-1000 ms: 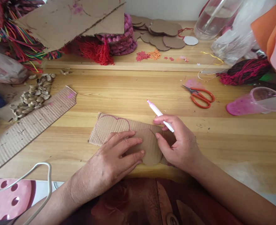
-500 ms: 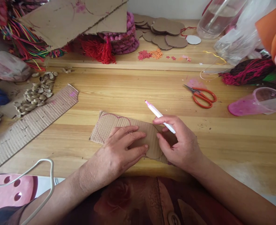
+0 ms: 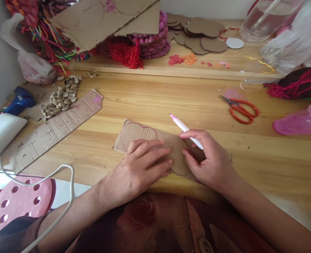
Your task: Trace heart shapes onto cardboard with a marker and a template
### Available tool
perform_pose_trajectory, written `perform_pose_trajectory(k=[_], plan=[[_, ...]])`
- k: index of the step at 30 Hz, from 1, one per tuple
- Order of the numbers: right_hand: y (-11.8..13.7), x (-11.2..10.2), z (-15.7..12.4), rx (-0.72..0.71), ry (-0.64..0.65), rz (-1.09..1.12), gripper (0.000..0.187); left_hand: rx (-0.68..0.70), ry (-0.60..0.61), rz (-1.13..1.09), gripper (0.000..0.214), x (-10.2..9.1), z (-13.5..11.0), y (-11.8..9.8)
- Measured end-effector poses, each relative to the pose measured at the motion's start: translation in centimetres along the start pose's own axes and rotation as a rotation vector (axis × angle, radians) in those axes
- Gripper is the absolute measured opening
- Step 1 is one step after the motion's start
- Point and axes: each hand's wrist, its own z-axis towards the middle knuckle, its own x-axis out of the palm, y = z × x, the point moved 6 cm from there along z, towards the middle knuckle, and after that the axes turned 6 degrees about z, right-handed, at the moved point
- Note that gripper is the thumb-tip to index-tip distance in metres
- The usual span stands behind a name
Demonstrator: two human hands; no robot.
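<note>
Near the front edge of the worktop, an elongated brown corrugated cardboard piece lay roughly left to right beneath the flattened left hand, while the right hand, over its right end, grasped a slim white pink-tipped pen.

Wooden table beneath cardboard, scissors, pink cup
</note>
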Motion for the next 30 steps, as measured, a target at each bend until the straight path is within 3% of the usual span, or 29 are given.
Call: perform_pose_trajectory(k=[4, 13, 30], plan=[[0.1, 0.0, 0.1, 0.002, 0.004, -0.023, 0.042, 0.051, -0.023, -0.069, 0.026, -1.2, -1.7, -0.9], [0.0, 0.1, 0.1, 0.028, -0.015, -0.061, 0.042, -0.244, -0.135, -0.072, 0.03, -1.0, -2.4, 0.8], [0.2, 0.2, 0.2, 0.004, -0.009, -0.033, 0.036, -0.236, -0.174, -0.019, 0.023, 0.1, -2.2, 1.0]])
